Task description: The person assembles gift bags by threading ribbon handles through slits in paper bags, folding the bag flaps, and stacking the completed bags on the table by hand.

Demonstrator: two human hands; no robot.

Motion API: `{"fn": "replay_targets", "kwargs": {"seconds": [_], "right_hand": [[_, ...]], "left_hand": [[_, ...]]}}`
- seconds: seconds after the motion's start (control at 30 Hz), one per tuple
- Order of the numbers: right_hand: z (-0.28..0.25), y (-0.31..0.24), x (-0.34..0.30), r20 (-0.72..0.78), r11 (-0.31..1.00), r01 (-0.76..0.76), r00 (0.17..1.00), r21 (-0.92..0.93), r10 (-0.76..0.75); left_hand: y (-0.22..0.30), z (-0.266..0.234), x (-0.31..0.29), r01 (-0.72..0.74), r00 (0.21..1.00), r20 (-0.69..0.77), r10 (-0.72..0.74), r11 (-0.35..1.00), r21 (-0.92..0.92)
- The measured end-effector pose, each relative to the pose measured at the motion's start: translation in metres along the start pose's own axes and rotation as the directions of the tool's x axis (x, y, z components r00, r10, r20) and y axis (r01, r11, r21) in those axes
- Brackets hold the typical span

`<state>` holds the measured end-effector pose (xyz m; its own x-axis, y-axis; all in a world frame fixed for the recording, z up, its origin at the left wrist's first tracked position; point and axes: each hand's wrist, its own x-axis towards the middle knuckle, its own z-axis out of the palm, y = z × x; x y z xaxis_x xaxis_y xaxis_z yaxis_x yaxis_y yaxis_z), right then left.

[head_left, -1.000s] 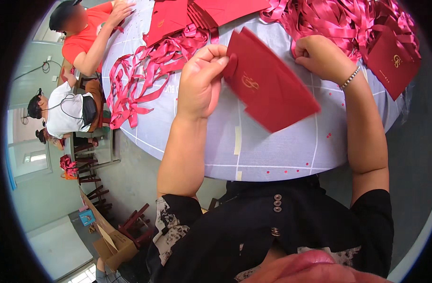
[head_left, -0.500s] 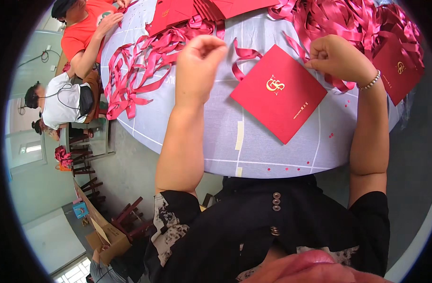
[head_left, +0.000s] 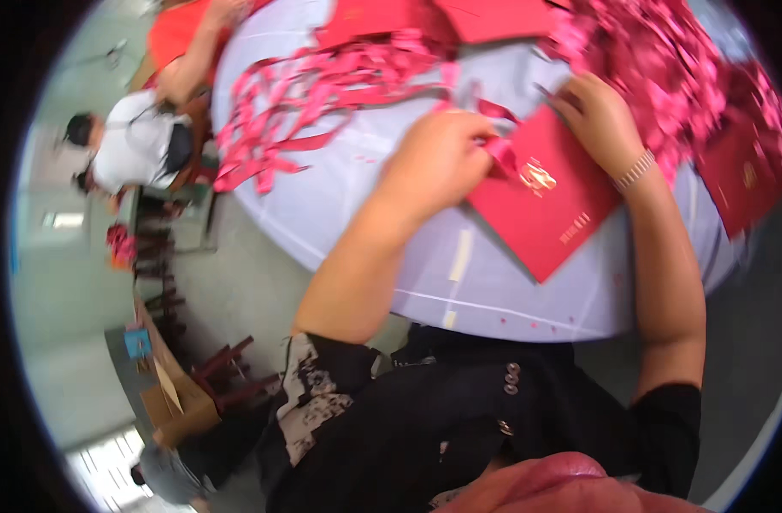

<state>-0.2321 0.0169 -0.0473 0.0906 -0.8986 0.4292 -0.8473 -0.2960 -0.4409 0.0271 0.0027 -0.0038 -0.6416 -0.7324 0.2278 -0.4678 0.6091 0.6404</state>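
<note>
A square red card (head_left: 549, 227) with a gold emblem lies turned cornerwise on the cloth-covered table before me. My left hand (head_left: 442, 158) is closed in a pinch on a dark pink ribbon (head_left: 501, 156), which lies over the card's left side. At the card's upper right edge, my right hand (head_left: 594, 118) has its fingers bent together. What they pinch is blurred and partly hidden. A bead bracelet (head_left: 635, 171) circles that wrist.
Loose ribbons (head_left: 323, 94) spread over the table's left side, and a larger ribbon heap (head_left: 656, 68) lies at the back right. Another red card (head_left: 746, 184) rests at the right edge. More red cards (head_left: 493, 19) lie at the back. Co-workers sit left, one in a white shirt (head_left: 139, 141).
My left hand has come right and down, onto the card's left side, and now pinches ribbon. My right hand stays near the card's upper right edge. The whole view has shifted slightly.
</note>
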Motion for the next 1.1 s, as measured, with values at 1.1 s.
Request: {"fn": "replay_targets", "kwargs": {"seconds": [1.1], "right_hand": [[-0.023, -0.066, -0.028, 0.151, 0.923, -0.264, 0.962, 0.281, 0.229]], "left_hand": [[-0.006, 0.021, 0.006, -0.304, 0.938, -0.205, 0.279, 0.947, -0.107]]}}
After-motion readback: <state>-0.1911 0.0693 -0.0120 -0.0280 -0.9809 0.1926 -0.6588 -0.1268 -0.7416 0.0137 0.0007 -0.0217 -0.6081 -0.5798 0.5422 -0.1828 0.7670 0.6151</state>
